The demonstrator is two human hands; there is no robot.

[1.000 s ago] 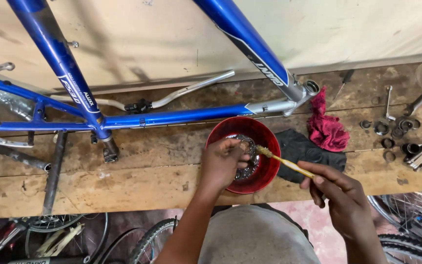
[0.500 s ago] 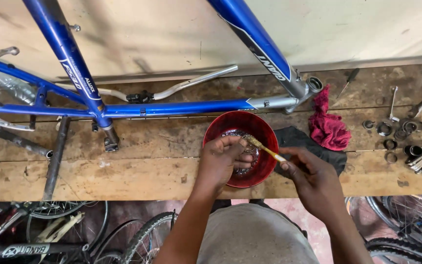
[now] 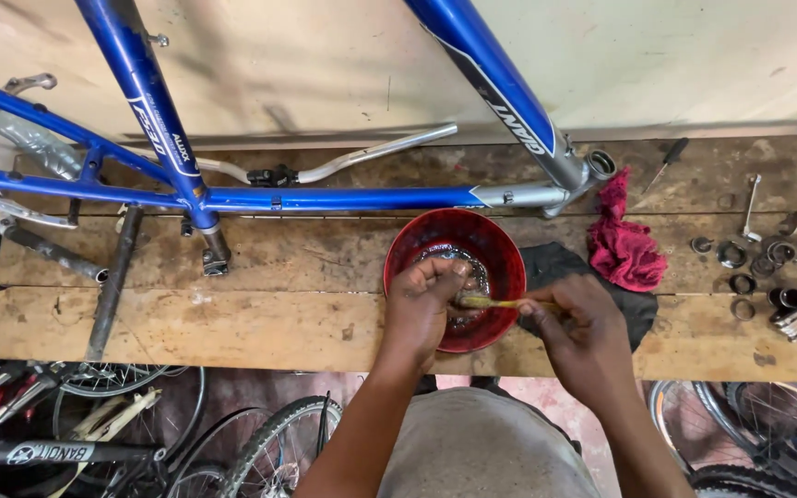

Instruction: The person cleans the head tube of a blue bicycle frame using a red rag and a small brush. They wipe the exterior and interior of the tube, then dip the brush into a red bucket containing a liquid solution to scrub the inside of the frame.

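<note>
One red bowl [image 3: 455, 242] sits on the wooden workbench [image 3: 232, 314], just right of the bench's centre and near its front edge. Both hands work over the bowl.

The left hand [image 3: 422, 304] enters from 6 o'clock and covers the bowl's 7 o'clock rim. Its fingers are curled closed around a small metal part [image 3: 472, 277] held inside the bowl; the part is mostly hidden by the fingers, so its kind cannot be told.

The right hand [image 3: 576, 327] lies just outside the bowl at its 4 o'clock side. Thumb and fingers pinch the handle of one brush [image 3: 491, 302]. The brush's long axis runs almost level, from 3 o'clock to 9 o'clock. The handle end is in the right hand; the working end points toward 9 o'clock and meets the part at the left hand's fingers.

One black cloth [image 3: 560, 267] lies at the bowl's 3 o'clock, touching the rim and partly under the right hand. One crumpled red rag [image 3: 624, 244] lies at the cloth's 2 o'clock, overlapping its edge.

One blue bicycle frame [image 3: 325, 196] lies along the back of the bench, at the bowl's 12 o'clock, its long tube running left to right. One silver handlebar [image 3: 371, 155] lies behind that tube.

At the bench's far right, well apart from the bowl, lies a group of small metal rings [image 3: 749, 263]; the exact count cannot be told. One wrench [image 3: 751, 205] stands at the group's 12 o'clock.
</note>
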